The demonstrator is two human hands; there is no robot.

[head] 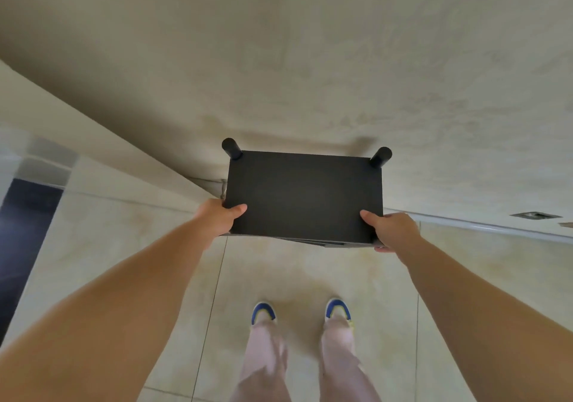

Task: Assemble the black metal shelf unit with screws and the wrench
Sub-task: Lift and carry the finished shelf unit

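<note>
Now the left hand (221, 215) and right hand (391, 230) each grip a near corner of the black shelf unit (305, 193), thumbs on top

wall (341, 60): beige, stained, upper frame | floor (310, 277): pale tiles, lower frame | shoes (263, 311): blue-toed pair, bottom centre | trousers (263, 364): light pink | floor drain (535, 214): right edge

A person seen from above with both forearms bare and no sleeves, watch or rings showing on the hands, wearing loose pale pink trousers (338, 367) and white trainers with blue toe caps (263, 311) edged in a thin line of yellow.
</note>
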